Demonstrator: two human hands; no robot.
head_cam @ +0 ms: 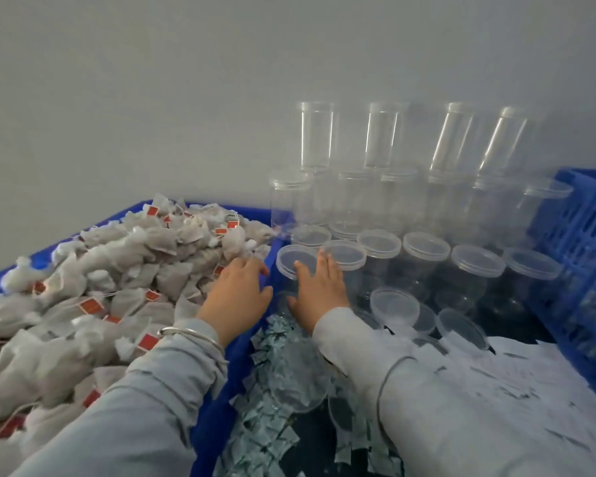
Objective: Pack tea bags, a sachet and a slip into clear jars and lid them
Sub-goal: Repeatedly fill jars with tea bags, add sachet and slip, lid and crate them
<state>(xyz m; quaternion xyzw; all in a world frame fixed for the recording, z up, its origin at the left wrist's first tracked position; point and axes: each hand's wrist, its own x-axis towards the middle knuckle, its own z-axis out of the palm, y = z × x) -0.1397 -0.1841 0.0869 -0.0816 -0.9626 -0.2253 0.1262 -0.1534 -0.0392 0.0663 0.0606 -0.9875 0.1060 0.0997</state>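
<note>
While my left hand (237,290) lies palm down, loosely curled on the tea bags (93,290) heaped at nine o'clock, whether it holds any I cannot tell; my right hand (319,287) rests spread and empty against two lidded jars (298,261) at twelve o'clock; four jars stand stacked on top; sachets (272,342) at six o'clock, slips (516,370) at four, too many to count.

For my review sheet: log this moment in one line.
left hand: on tea bags | right hand: against lidded jar | none packed
</note>
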